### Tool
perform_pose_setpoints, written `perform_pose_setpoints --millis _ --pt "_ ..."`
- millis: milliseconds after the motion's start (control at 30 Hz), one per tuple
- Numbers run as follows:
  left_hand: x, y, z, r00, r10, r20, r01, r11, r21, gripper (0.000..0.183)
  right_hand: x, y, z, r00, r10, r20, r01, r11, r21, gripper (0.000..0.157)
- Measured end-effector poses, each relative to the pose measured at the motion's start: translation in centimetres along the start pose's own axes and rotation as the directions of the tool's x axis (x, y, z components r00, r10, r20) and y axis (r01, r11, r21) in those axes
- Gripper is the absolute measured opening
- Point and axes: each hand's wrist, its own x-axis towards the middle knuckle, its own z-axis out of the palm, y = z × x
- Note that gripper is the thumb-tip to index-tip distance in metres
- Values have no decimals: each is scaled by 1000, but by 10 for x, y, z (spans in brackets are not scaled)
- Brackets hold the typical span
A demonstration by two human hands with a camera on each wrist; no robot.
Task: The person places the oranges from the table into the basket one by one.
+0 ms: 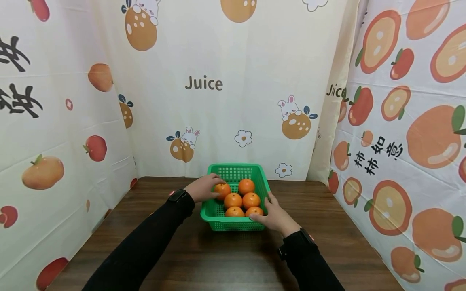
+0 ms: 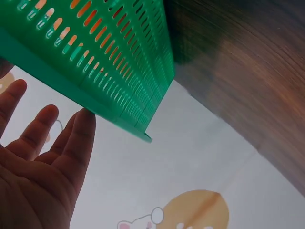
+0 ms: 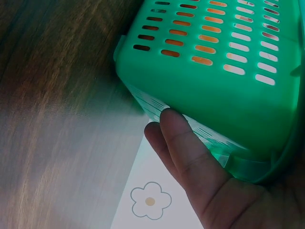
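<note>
A green plastic basket [image 1: 236, 224] with slotted walls stands on the table, holding several oranges [image 1: 233, 201]. My left hand [image 1: 203, 188] reaches over the basket's left rim, fingers loosely extended at the back-left orange [image 1: 222, 190]. In the left wrist view those fingers [image 2: 78, 143] rise past the rim, and their tips are partly hidden behind it. At the front right corner, my right hand [image 1: 276, 216] holds the basket, thumb over the rim and fingers along the outside. The right wrist view has the fingers [image 3: 183, 143] lying against the slotted wall.
The dark wooden table [image 1: 204, 262] extends around the basket. Behind it hangs a cream cloth [image 1: 225, 113] with printed fruit and rabbits. Printed cloths also hang along the left [image 1: 65, 129] and right [image 1: 386, 169] sides.
</note>
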Motion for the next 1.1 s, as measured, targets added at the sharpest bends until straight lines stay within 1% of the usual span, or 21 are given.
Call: perform_pose_setpoints --millis 200,300,367,533,667,833,967,1100 --pt "-12 -4 3 999 21 -46 -18 998 52 49 -1 1 0 1000 -5 2 5 1000 2 108" --pt "-18 -6 5 998 17 -58 -12 997 80 50 -1 1 -1 1000 -7 3 7 1000 6 110" --pt "-22 -7 6 998 12 -60 -7 996 84 50 -1 1 -1 1000 -6 5 6 1000 10 108" --pt "-32 -7 7 999 -22 -47 25 998 56 51 -1 1 0 1000 -4 6 4 1000 8 105" --pt "-40 -9 9 998 -36 -49 38 998 47 51 0 1 0 1000 -8 5 8 1000 10 108" --pt "-48 -11 11 997 -22 -74 24 999 28 49 -1 1 -1 1000 -10 1 10 1000 2 107" --pt "-58 -7 11 994 -29 -101 30 1000 5 45 0 1 0 1000 -9 -1 9 1000 -3 104" --pt "-66 -6 13 993 -36 -114 33 999 -22 43 0 1 0 1000 -4 -5 4 1000 -8 105"
